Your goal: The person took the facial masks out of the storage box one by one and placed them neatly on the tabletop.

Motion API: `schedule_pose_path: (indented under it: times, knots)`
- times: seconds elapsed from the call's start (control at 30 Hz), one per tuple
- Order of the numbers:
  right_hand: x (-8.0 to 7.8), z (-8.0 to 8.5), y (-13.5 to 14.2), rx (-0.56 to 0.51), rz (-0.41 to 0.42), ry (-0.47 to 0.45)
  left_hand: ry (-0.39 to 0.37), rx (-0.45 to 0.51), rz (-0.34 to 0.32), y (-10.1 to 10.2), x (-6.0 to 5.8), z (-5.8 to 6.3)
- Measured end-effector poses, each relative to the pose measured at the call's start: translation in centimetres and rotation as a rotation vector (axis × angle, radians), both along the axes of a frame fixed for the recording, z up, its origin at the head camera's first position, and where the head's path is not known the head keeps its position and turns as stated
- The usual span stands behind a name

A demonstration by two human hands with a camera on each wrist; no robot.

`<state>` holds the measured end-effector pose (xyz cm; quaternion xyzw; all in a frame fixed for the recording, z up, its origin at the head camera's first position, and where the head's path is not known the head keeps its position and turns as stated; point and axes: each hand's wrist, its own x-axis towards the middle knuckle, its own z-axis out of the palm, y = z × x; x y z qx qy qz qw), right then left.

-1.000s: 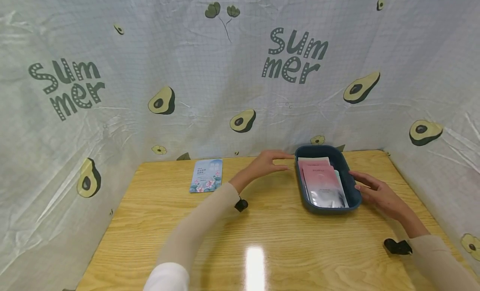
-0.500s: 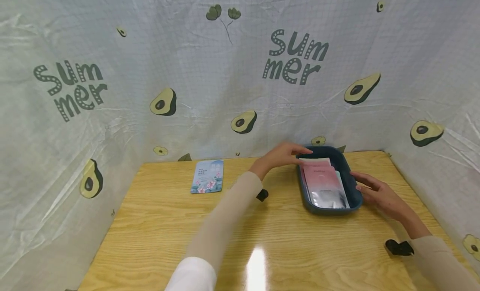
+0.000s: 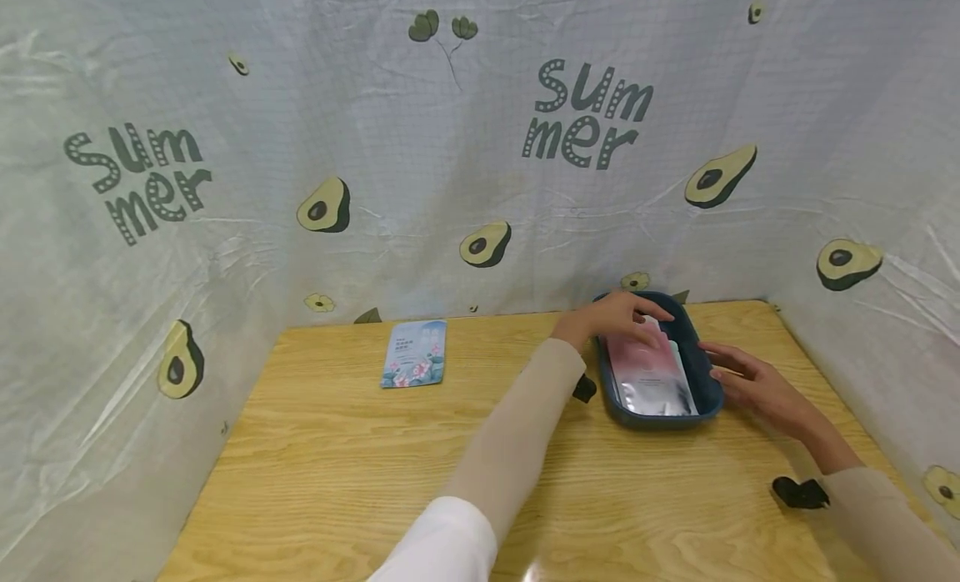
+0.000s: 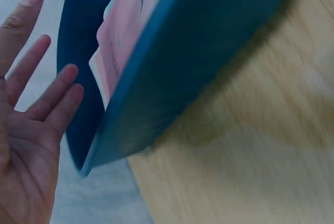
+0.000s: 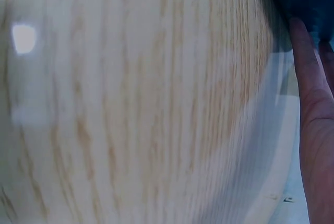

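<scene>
A dark blue plastic bin (image 3: 652, 423) stands at the back right of the table, holding several flat packets. On top lies a pink and silver foil packet (image 3: 649, 388); a pale green edge shows beside it. My left hand (image 3: 617, 315) hovers over the bin's back left part, fingers spread above the packets, partly covering them. In the left wrist view that hand (image 4: 28, 145) has extended fingers and nothing in its grasp. My right hand (image 3: 761, 392) touches the bin's right outer wall with its fingertips; in the right wrist view, straight fingers (image 5: 311, 78) meet the blue wall.
A light blue packet with pink flowers (image 3: 415, 353) lies flat at the back left of the wooden table (image 3: 337, 465). Pale cloth printed with avocados (image 3: 484, 243) hangs behind and along both sides of the table.
My left hand has moved right, from beside the bin's left rim to over the packets inside. The right hand stays at the bin's right wall; bin and packets have not moved.
</scene>
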<state>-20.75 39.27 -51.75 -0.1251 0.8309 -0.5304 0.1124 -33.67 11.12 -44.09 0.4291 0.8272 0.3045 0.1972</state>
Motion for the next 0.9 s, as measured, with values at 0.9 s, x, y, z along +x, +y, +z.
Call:
schedule_pose_path:
  times: [0.9]
  knots:
    - [-0.1, 0.1, 0.0, -0.005, 0.003, -0.005, -0.053, -0.063, 0.024, 0.5, -1.0, -0.7]
